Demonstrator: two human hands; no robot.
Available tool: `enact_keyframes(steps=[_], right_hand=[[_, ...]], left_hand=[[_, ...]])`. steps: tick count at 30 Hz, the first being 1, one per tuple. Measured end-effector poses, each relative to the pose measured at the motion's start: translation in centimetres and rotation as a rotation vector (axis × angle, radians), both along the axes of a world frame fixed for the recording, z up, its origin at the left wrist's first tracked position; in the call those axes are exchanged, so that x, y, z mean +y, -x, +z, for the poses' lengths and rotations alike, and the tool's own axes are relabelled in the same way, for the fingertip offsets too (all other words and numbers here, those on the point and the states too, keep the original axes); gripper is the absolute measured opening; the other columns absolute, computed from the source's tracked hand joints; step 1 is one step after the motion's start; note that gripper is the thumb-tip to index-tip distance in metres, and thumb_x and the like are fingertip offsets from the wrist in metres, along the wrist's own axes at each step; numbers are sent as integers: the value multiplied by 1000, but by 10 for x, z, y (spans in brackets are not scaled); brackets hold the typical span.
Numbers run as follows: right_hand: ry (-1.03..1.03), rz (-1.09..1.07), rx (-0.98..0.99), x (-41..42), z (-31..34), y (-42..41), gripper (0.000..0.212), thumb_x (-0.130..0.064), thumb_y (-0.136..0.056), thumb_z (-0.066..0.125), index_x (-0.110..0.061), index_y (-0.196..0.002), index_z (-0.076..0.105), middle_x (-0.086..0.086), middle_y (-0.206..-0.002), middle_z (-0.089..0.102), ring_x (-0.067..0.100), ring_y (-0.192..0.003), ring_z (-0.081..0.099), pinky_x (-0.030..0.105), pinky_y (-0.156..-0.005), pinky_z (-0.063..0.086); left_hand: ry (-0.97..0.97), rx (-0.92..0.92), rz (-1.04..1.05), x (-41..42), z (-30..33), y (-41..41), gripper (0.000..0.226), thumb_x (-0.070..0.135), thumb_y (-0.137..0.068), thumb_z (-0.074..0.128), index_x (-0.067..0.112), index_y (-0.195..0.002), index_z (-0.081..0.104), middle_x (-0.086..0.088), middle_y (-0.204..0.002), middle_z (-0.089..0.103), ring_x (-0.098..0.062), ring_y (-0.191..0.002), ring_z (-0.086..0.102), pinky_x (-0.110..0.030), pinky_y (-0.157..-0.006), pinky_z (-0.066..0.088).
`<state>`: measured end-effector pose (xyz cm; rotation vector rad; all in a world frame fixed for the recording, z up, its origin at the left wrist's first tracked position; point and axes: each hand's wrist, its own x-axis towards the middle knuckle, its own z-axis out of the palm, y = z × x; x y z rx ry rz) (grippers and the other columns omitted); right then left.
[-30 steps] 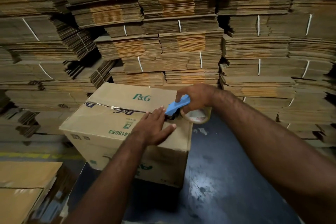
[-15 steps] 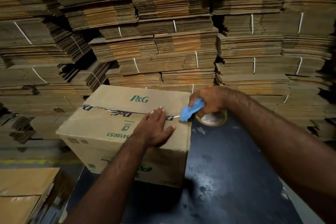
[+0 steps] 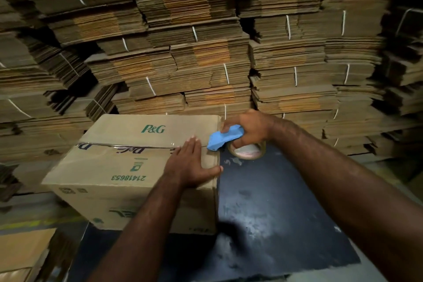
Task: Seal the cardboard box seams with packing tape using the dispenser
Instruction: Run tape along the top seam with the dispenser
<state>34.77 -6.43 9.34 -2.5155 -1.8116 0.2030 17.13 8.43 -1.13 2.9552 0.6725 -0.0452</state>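
A cardboard box (image 3: 128, 167) sits on the left part of a dark worktop (image 3: 274, 213). The left hand (image 3: 190, 165) presses flat, fingers straight, on its top near the right edge. The right hand (image 3: 247, 128) grips a blue tape dispenser (image 3: 223, 138) at the seam's right end.

Strapped bundles of flattened cardboard (image 3: 183, 52) tower along the far wall behind a scuffed dark table (image 3: 274, 213), dimly lit.
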Motion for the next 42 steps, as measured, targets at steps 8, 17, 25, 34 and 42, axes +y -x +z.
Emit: enact_keyframes(steps=[8,17,25,34,42], right_hand=[[54,-17,-35,-22,-16,-21,51,-59,-78,71,-43,-125,56,-12,-102,58,10,-86,50,30,-78,46],[24,-13,-15,-32,-29,-31,53,-55,-83,68,-43,-132,53,-13,-99,51,9,-87,49,31,-77,48],[-106,35,4,-57,-35,-42,57,-55,-84,68,-39,-138,54,-1,-110,67,12,-81,58,24,-69,45],[-151,3,116,-83,-63,-43,61,-49,-83,73,-41,-140,50,2,-124,65,12,-84,60,8,-64,37],[26,80,63,-28,-38,-37,56,-42,-84,73,-37,-137,57,-8,-130,63,5,-94,52,15,-80,33]], left_hand=[[12,1,-125,-4,3,-5,112,78,-73,18,7,-158,1,-14,-166,-6,-24,-154,-2,-39,-124,2],[26,-39,-293,-10,7,-13,102,67,-72,6,13,-159,0,-8,-167,-5,-17,-153,-2,-31,-121,-1],[37,-9,-285,-9,3,-16,102,69,-74,3,12,-158,-3,-8,-166,-8,-17,-153,-3,-33,-123,2],[55,-28,-261,-10,3,-15,99,67,-75,6,13,-159,-2,-6,-167,-7,-15,-153,-2,-32,-122,3],[20,-24,-273,-6,-3,-18,99,68,-77,6,13,-159,0,-6,-167,-6,-16,-154,-1,-35,-123,5]])
